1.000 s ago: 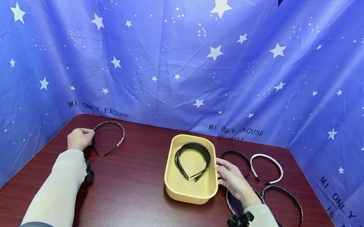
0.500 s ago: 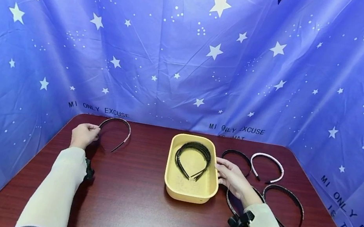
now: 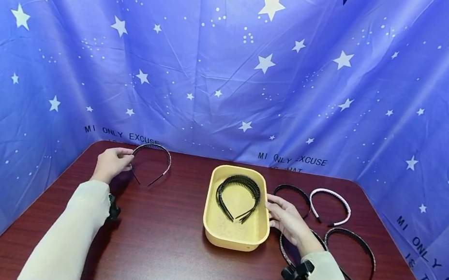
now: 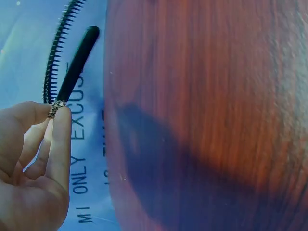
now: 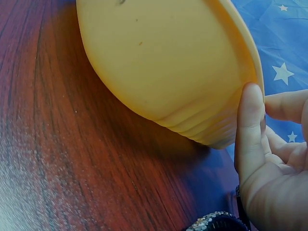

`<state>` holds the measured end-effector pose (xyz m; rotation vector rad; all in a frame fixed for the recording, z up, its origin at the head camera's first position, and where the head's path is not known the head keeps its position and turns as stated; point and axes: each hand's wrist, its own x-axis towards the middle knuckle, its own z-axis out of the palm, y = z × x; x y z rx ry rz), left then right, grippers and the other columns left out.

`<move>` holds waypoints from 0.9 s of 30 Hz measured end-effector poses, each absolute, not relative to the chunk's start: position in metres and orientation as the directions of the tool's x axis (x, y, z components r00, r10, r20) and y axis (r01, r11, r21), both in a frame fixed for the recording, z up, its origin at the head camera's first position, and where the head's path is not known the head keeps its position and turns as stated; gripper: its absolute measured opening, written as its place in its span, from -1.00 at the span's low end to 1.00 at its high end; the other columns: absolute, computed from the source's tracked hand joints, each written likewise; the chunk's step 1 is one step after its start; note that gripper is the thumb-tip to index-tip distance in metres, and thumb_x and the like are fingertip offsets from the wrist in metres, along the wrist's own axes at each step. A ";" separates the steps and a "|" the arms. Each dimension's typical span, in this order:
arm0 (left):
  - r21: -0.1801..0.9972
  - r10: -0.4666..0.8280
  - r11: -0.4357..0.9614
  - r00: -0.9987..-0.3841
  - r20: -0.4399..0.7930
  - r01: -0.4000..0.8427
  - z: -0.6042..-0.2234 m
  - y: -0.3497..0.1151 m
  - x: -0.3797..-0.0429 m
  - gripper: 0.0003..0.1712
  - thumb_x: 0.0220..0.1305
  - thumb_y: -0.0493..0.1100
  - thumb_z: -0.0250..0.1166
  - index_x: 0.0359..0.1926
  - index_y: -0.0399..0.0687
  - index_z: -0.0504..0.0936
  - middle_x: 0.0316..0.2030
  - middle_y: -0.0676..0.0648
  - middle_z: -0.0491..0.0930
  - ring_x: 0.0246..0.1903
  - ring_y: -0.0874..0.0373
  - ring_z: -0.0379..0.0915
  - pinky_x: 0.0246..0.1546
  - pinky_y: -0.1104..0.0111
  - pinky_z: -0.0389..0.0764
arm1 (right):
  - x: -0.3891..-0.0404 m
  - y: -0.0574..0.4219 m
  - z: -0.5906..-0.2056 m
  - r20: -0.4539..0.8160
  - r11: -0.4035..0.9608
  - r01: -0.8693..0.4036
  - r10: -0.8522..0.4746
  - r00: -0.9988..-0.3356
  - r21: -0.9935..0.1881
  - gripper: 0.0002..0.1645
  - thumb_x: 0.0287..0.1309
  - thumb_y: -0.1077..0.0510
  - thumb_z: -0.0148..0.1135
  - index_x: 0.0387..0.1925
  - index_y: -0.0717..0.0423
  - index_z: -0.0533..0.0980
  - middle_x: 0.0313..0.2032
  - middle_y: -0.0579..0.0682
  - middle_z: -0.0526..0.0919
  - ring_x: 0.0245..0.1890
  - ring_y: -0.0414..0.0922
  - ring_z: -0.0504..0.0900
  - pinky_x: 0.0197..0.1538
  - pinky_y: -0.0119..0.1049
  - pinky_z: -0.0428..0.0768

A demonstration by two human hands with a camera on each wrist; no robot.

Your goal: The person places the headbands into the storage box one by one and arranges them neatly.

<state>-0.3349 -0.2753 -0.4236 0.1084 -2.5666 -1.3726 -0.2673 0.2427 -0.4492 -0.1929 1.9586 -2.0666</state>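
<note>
My left hand (image 3: 112, 165) pinches one side of a thin black toothed headband (image 3: 169, 163) between thumb and fingers. In the left wrist view this headband (image 4: 77, 65) shows a glittery patch at the fingertips, a black end and a row of comb teeth. At the right side of a yellow plastic box (image 3: 233, 244), my right hand (image 3: 288, 221) holds the rim. The right wrist view has the thumb flat on the box's outer wall (image 5: 168, 62) and the other fingers at the rim's edge. Several nested black headbands (image 3: 241, 180) lie inside the box.
Right of the box lie a black headband (image 3: 294, 187), a white-pink headband (image 3: 332, 192) and a patterned dark headband (image 3: 356, 238). Another headband (image 3: 283, 252) is partly covered by the right hand. A blue star-printed cloth (image 3: 219, 61) hangs behind the dark red wood table (image 3: 153, 256).
My left hand has moved right and farther back, carrying the headband up with it until its top overlaps the table's far edge. The right hand and the box have stayed put.
</note>
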 end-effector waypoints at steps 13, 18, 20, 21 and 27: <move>0.849 -0.128 0.525 -0.981 0.144 0.056 -0.406 -0.263 -0.334 -0.57 0.39 -0.17 0.26 0.18 -0.34 0.59 -0.02 -0.39 0.64 -0.43 0.27 0.70 -0.23 0.31 0.72 | -0.268 0.241 -0.448 -0.108 -0.033 0.123 -0.294 -0.950 -0.992 -0.33 0.49 0.20 0.03 0.47 0.37 0.08 -0.13 0.07 0.66 -0.33 -0.21 0.62 -0.33 -0.38 0.64; 0.853 -0.100 0.517 -0.984 0.147 0.075 -0.395 -0.256 -0.335 -0.57 0.39 -0.16 0.25 0.19 -0.31 0.60 -0.02 -0.36 0.65 -0.40 0.25 0.71 -0.27 0.37 0.72 | -0.267 0.242 -0.448 -0.103 -0.035 0.118 -0.291 -0.951 -0.992 -0.33 0.49 0.21 0.02 0.46 0.38 0.08 -0.14 0.05 0.66 -0.32 -0.21 0.62 -0.33 -0.39 0.64; 0.857 -0.089 0.508 -0.985 0.149 0.084 -0.392 -0.254 -0.334 -0.58 0.39 -0.17 0.25 0.18 -0.32 0.60 -0.04 -0.35 0.67 -0.38 0.20 0.72 -0.27 0.37 0.72 | -0.266 0.241 -0.448 -0.104 -0.034 0.119 -0.292 -0.951 -0.992 -0.33 0.49 0.21 0.02 0.46 0.38 0.07 -0.15 0.04 0.66 -0.32 -0.21 0.63 -0.34 -0.40 0.63; 0.858 -0.082 0.506 -0.985 0.153 0.092 -0.391 -0.252 -0.334 -0.58 0.40 -0.18 0.25 0.18 -0.33 0.60 -0.06 -0.35 0.67 -0.37 0.17 0.72 -0.25 0.34 0.73 | -0.266 0.241 -0.448 -0.104 -0.034 0.119 -0.293 -0.950 -0.992 -0.33 0.49 0.21 0.02 0.47 0.38 0.07 -0.15 0.04 0.66 -0.32 -0.21 0.63 -0.34 -0.40 0.63; 0.881 -0.062 0.456 -0.984 0.167 0.121 -0.386 -0.245 -0.332 -0.60 0.39 -0.23 0.26 0.15 -0.39 0.59 -0.11 -0.33 0.68 -0.37 0.14 0.72 -0.15 0.17 0.71 | -0.266 0.241 -0.447 -0.095 -0.036 0.111 -0.303 -0.948 -0.993 -0.32 0.49 0.21 0.02 0.47 0.39 0.06 -0.11 0.05 0.67 -0.30 -0.21 0.63 -0.33 -0.39 0.64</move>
